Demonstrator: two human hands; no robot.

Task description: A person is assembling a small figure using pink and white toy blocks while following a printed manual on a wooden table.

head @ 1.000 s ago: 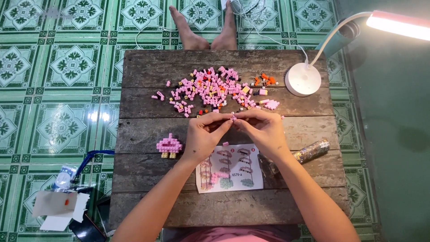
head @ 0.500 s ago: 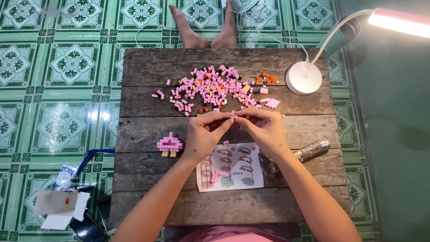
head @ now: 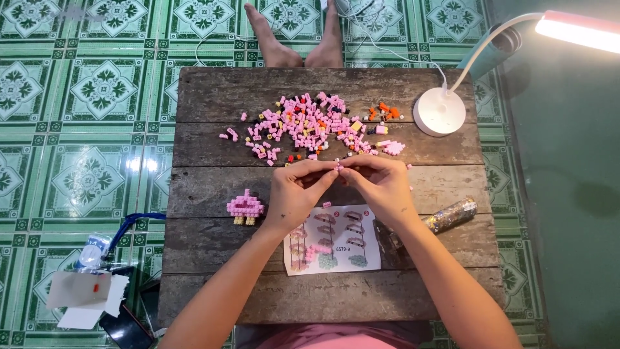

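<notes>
Your left hand (head: pixel 297 194) and right hand (head: pixel 381 187) meet fingertip to fingertip near the middle of the table (head: pixel 213 97), both pinched narrow on one tiny pink brick (head: pixel 338 167) held between them just above the wood. Right beyond your fingers lies the pile (head: pixel 310 126) of loose pink bricks, spread across the far planks with a few strays trailing left; a small orange cluster (head: pixel 386 112) sits at its right end, just beside the round white lamp base (head: pixel 440 111), which stands close to the table's far right corner. The lamp's neck arcs off past the right edge, its lit head (head: pixel 581 31) hanging over the floor (head: pixel 64 129). Under your wrists lies the instruction sheet (head: pixel 332 239), partly covered by your right forearm, its near edge well back from the table's near edge. Left of your left hand the finished pink piece (head: pixel 245 207) stands alone, with open wood around it out to the left edge. Right of your right wrist a glittery tube (head: pixel 451 214) lies tilted, near the right edge. The bare stretches are the left planks and the near strip by your body. Another person's bare feet (head: pixel 300 39) rest on the tiled floor just past the far edge. On the floor at near left lie a bottle (head: pixel 90 251) and paper scraps (head: pixel 81 297).
</notes>
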